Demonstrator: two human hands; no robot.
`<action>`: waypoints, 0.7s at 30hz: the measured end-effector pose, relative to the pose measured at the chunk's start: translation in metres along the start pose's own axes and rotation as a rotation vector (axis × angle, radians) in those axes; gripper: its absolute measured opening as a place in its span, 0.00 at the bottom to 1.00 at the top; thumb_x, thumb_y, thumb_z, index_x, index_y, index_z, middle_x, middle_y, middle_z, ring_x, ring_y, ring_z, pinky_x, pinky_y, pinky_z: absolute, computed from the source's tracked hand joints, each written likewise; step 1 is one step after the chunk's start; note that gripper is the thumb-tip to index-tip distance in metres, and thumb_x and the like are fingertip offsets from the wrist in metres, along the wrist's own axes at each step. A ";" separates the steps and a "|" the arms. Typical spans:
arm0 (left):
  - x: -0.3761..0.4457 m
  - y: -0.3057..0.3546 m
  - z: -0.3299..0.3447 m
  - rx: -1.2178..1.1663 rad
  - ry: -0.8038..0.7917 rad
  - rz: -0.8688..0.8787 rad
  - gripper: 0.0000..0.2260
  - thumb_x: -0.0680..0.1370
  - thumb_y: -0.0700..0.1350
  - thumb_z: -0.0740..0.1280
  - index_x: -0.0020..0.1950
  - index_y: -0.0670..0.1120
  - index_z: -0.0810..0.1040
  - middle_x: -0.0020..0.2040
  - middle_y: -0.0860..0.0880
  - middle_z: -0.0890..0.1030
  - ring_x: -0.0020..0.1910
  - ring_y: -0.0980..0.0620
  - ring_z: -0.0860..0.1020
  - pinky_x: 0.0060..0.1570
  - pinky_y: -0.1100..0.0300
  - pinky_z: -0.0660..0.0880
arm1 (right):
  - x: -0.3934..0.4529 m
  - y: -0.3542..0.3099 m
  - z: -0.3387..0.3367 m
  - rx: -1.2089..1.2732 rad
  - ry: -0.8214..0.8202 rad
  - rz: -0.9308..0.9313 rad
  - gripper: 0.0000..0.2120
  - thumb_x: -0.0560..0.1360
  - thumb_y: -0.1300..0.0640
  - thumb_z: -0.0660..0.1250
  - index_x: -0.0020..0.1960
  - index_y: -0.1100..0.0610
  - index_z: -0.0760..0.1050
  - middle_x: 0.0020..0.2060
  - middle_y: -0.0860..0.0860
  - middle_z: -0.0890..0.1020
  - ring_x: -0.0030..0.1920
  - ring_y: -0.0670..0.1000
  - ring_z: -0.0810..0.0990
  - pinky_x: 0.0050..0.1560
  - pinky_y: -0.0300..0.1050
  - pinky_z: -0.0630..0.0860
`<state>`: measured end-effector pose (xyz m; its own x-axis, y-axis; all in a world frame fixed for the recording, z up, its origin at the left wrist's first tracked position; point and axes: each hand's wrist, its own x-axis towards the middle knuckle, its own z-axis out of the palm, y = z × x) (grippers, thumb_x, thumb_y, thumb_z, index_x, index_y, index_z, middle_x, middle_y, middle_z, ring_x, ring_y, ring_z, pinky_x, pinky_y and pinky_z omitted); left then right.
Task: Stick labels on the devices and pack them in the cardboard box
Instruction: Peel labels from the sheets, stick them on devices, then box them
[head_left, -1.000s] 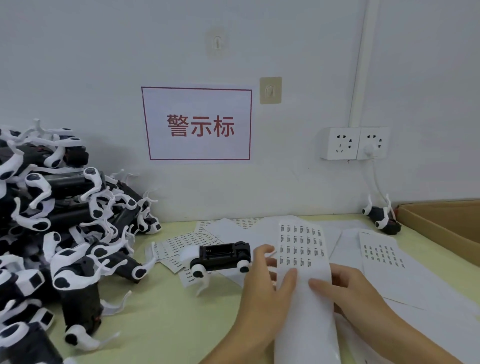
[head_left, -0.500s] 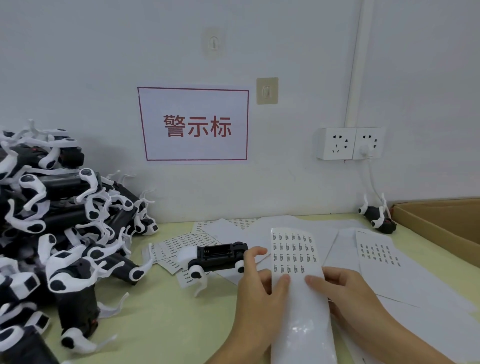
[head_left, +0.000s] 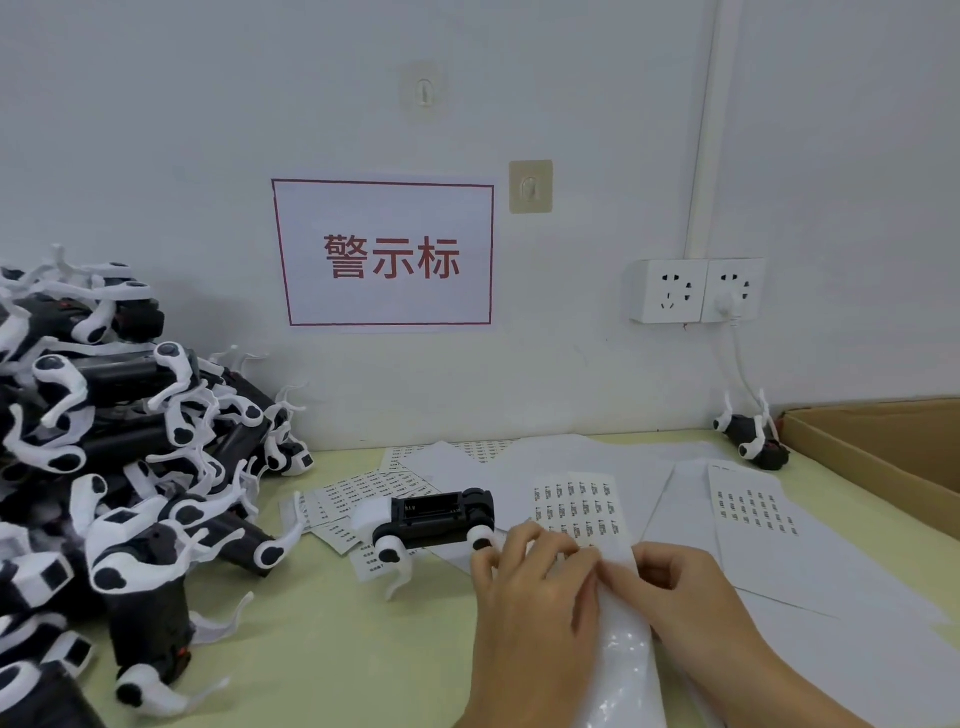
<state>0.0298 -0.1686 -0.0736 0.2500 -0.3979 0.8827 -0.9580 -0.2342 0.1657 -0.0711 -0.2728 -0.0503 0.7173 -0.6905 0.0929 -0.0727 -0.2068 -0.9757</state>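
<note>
A long white label sheet (head_left: 579, 506) with several small black-printed labels lies in front of me, its glossy bare backing running toward me. My left hand (head_left: 530, 587) holds its left side with fingers curled over the sheet. My right hand (head_left: 670, 582) pinches at the sheet's lower labels with thumb and forefinger. One black-and-white device (head_left: 434, 522) lies on the table just left of my left hand. A big pile of such devices (head_left: 119, 457) fills the left. The cardboard box (head_left: 883, 447) sits at the right edge.
More label sheets (head_left: 753, 509) and loose label strips (head_left: 358, 493) cover the yellow-green table (head_left: 322, 649). Another device (head_left: 750, 436) lies by the wall next to the box. A red-bordered sign and two wall sockets with a plugged cable are on the wall.
The label sheet has slid toward me and lies lower. My hands have closed together over its lower labels, the right fingers now pinching there.
</note>
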 end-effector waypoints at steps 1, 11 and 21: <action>0.001 0.000 0.001 0.009 0.018 -0.001 0.03 0.70 0.46 0.73 0.41 0.54 0.84 0.43 0.60 0.80 0.48 0.57 0.74 0.48 0.57 0.62 | 0.000 0.001 0.000 -0.014 0.003 -0.009 0.08 0.75 0.56 0.72 0.39 0.58 0.85 0.37 0.55 0.86 0.43 0.58 0.86 0.46 0.49 0.79; 0.001 -0.008 0.006 -0.074 0.010 -0.037 0.07 0.73 0.50 0.69 0.37 0.52 0.84 0.35 0.59 0.79 0.41 0.60 0.71 0.45 0.60 0.64 | -0.001 -0.002 -0.002 -0.145 -0.054 -0.159 0.16 0.77 0.62 0.68 0.34 0.51 0.84 0.31 0.44 0.84 0.34 0.39 0.81 0.35 0.28 0.70; -0.003 -0.006 0.003 -0.095 -0.075 -0.061 0.02 0.70 0.44 0.73 0.37 0.49 0.84 0.35 0.55 0.79 0.38 0.56 0.73 0.41 0.61 0.71 | 0.001 0.006 -0.001 -0.313 -0.038 -0.247 0.15 0.79 0.56 0.67 0.36 0.61 0.79 0.35 0.59 0.81 0.37 0.47 0.78 0.44 0.48 0.76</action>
<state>0.0355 -0.1689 -0.0784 0.3144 -0.4519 0.8349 -0.9489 -0.1764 0.2618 -0.0719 -0.2757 -0.0560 0.7642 -0.5690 0.3038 -0.0987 -0.5687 -0.8166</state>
